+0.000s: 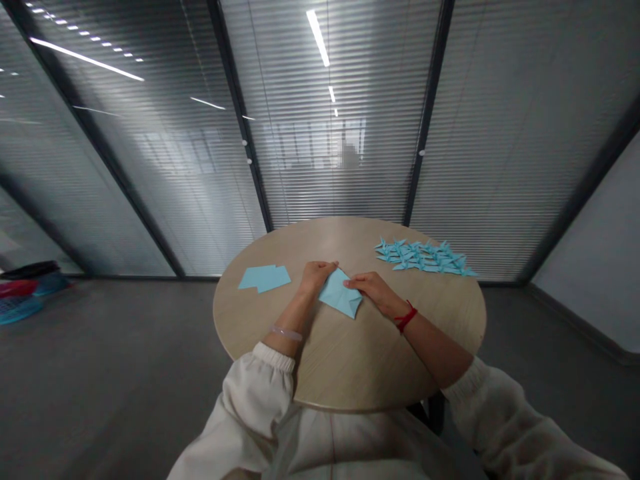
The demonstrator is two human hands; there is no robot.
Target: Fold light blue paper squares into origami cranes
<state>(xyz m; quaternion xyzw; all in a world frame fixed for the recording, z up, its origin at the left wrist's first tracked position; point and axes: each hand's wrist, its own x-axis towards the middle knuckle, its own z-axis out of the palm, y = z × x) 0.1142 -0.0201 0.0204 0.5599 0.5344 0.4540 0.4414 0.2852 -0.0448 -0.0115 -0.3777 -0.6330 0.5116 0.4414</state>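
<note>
A light-blue sheet of origami paper (339,297), creased and partly folded, lies between my hands over the middle of the table. My left hand (317,275) grips its upper left edge, thumb and fingers pinched together near the top corner. On the other side, my right hand (374,289) pinches the paper's right part, with the fingertips resting on its face. A small folded flap shows at the lower right of the sheet. The undersides of the fingers are hidden.
Flat blue paper sheets (265,277) overlap at the left of the round wooden table (380,373). Several folded blue paper cranes (423,257) stand in rows at the back right. Glass panels with blinds rise behind the table. Baskets (23,303) sit on the floor far left.
</note>
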